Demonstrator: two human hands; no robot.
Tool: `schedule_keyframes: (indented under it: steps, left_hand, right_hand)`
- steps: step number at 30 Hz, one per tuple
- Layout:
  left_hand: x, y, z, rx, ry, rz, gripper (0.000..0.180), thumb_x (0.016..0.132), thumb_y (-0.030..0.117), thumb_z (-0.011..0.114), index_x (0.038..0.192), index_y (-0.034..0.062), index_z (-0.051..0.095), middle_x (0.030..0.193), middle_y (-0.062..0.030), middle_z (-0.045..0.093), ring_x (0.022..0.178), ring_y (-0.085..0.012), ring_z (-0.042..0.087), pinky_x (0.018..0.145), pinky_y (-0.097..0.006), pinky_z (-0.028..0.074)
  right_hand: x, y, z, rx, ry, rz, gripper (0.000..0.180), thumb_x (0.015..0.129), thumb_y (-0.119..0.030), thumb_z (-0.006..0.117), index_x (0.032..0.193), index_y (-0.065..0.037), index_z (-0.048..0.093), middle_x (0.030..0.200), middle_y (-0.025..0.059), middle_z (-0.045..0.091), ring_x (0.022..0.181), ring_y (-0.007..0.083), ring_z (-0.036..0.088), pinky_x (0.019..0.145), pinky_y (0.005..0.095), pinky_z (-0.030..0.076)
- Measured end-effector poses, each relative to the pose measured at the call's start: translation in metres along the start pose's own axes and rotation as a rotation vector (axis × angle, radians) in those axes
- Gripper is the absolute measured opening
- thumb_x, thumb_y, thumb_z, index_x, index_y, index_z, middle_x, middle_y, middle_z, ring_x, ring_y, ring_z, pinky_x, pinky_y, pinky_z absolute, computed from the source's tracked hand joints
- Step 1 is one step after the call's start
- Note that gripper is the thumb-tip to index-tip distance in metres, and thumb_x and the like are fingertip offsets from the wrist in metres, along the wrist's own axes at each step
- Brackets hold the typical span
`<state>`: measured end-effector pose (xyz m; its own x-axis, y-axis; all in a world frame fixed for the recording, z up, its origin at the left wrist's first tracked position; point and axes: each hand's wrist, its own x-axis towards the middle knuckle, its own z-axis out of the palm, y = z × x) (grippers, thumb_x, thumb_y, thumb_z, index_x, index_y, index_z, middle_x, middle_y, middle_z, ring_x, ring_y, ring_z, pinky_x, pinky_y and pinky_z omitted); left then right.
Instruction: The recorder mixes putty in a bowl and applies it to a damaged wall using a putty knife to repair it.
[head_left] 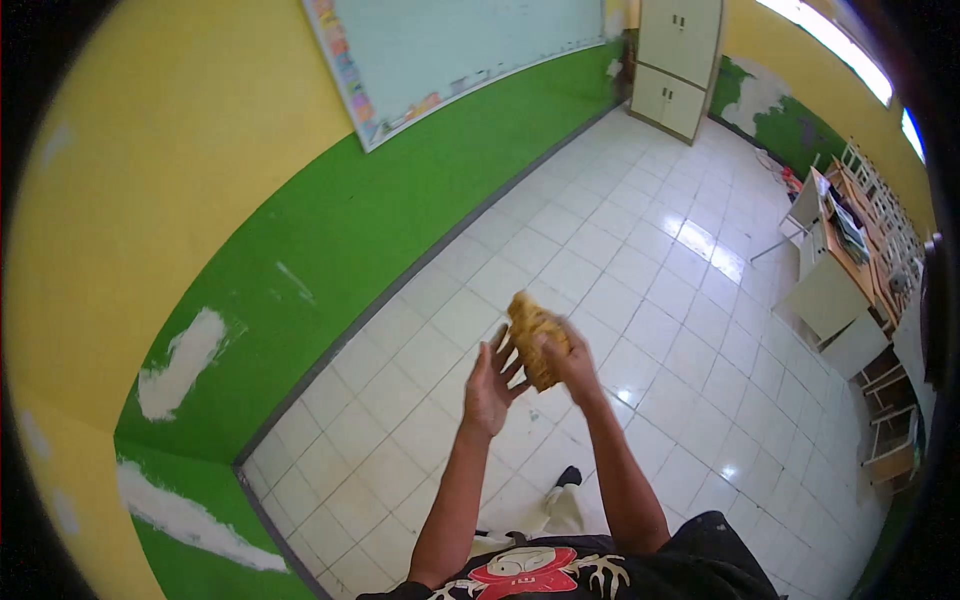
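Observation:
A yellow-brown, rough-looking lump [533, 345], perhaps a sponge or a bunched cloth, is held up in front of me over the floor. My right hand [570, 360] grips it from its right side, thumb across its face. Just to its left is my left hand [490, 385], with fingers apart and pointing upward. Those fingertips come close to the lump's left edge; whether they touch it I cannot tell.
White floor tiles [420, 390] spread around me. On the left runs a green and yellow wall [300, 260] with white patches and a whiteboard [460, 60]. A cupboard [677, 65] stands at the far end. Desks [825, 270] and stacked chairs line the right.

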<state>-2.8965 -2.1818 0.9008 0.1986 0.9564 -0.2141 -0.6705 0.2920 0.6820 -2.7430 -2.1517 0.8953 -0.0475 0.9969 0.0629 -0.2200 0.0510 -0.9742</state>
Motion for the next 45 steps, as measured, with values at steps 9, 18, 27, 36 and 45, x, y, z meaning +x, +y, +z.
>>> schedule_keyframes:
  steps: [9, 18, 27, 36, 45]
  left_hand:
    - [0.125, -0.106, 0.140, -0.128, -0.165, -0.123, 0.061, 0.100, 0.054, 0.033, 0.143, 0.0101, 0.036, 0.136, -0.0053, 0.048, 0.124, -0.0187, 0.048, 0.103, -0.036, 0.040]
    - [0.268, -0.159, 0.271, -0.074, -0.348, -0.379, 0.071, 0.097, 0.060, 0.032, 0.145, 0.0074, 0.035, 0.134, -0.0138, 0.054, 0.120, -0.0290, 0.055, 0.101, -0.047, 0.044]
    - [0.458, -0.208, 0.349, 0.025, -0.383, -0.356, 0.063, 0.097, 0.056, 0.039, 0.142, 0.0115, 0.041, 0.136, -0.0112, 0.052, 0.116, -0.0289, 0.057, 0.099, -0.053, 0.044]
    - [0.606, -0.256, 0.456, 0.028, -0.438, -0.456, 0.042, 0.103, 0.037, 0.033, 0.134, 0.0113, 0.046, 0.126, -0.0029, 0.055, 0.114, -0.0156, 0.055, 0.098, -0.031, 0.046]
    - [0.760, -0.289, 0.561, 0.207, -0.507, -0.468, 0.045, 0.103, 0.043, 0.035, 0.131, 0.0106, 0.049, 0.124, -0.0002, 0.055, 0.116, -0.0139, 0.051, 0.099, -0.032, 0.043]
  right_hand:
    - [0.056, -0.031, -0.144, -0.877, 0.400, -0.354, 0.048, 0.078, -0.026, 0.074, 0.121, -0.012, 0.058, 0.122, 0.0191, 0.056, 0.107, 0.0398, 0.051, 0.088, 0.0464, 0.046]
    - [0.171, -0.075, -0.337, -0.144, 0.667, -0.185, 0.029, 0.086, -0.022, 0.071, 0.104, -0.002, 0.061, 0.091, 0.0114, 0.067, 0.079, 0.0158, 0.065, 0.069, 0.0306, 0.053]
    - [0.266, -0.111, -0.457, 0.171, 0.681, -0.337, 0.028, 0.092, -0.019, 0.064, 0.114, -0.003, 0.059, 0.105, 0.0077, 0.063, 0.093, 0.0151, 0.062, 0.078, 0.0285, 0.053]
    - [0.406, -0.109, -0.540, -0.664, 0.893, -0.475, 0.045, 0.086, -0.016, 0.063, 0.129, -0.006, 0.052, 0.135, 0.0191, 0.047, 0.125, 0.0357, 0.043, 0.107, 0.0451, 0.033]
    - [0.553, -0.144, -0.674, -0.369, 1.116, -0.653, 0.033, 0.087, -0.010, 0.062, 0.117, 0.001, 0.056, 0.117, 0.0175, 0.059, 0.106, 0.0282, 0.058, 0.091, 0.0372, 0.047]
